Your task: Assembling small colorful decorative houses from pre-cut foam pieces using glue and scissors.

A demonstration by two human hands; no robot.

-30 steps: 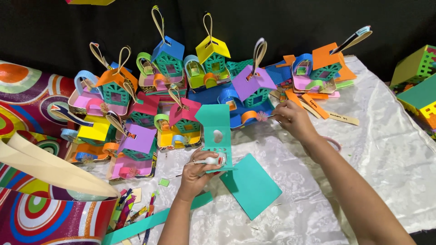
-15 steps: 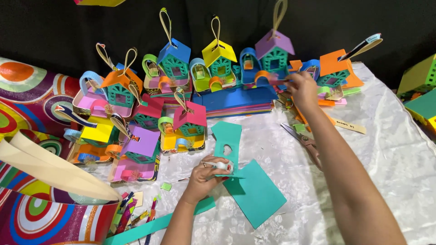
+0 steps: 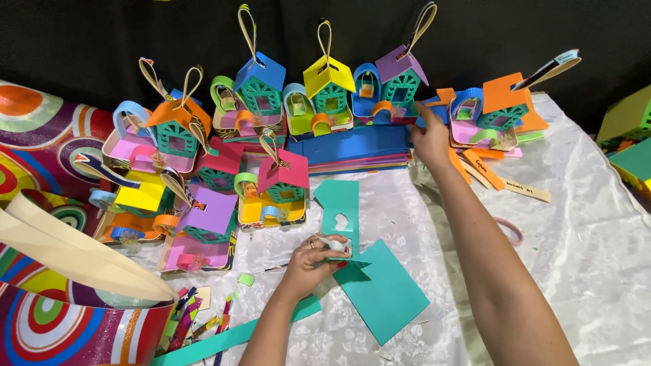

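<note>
The left hand [image 3: 313,261] sits near six o'clock on the table, fingers closed around a small white object (a glue stick or a tape roll, I cannot tell which) and pressing it against the lower end of a teal card cut-out [image 3: 341,211] that has a heart-shaped hole in it. A larger teal sheet [image 3: 383,288] lies just beside it, toward five o'clock, touching or slightly under the cut-out. The right hand [image 3: 429,139] is stretched out toward one o'clock, fingers resting on the far end of a stack of blue and pink card sheets [image 3: 352,150], right below the purple-roofed paper house [image 3: 400,78]; whether it pinches anything there I cannot tell.

As for progress, a good deal looks finished: more than a dozen small paper houses with loop handles stand in a crowded arc from nine o'clock round to two, among them a yellow-roofed house [image 3: 327,85] and a pink-roofed house [image 3: 280,181]. The teal piece is flat and unfolded, so that one seems barely begun, and the stack of sheets suggests more to come.

Room is tight. The white cloth [image 3: 583,257] is open mainly from three to five o'clock; its far edge meets the black backdrop just behind the houses. At eight o'clock a bright swirl-patterned bag [image 3: 74,318] and loose paper strips [image 3: 203,318] hem in the left forearm.
</note>
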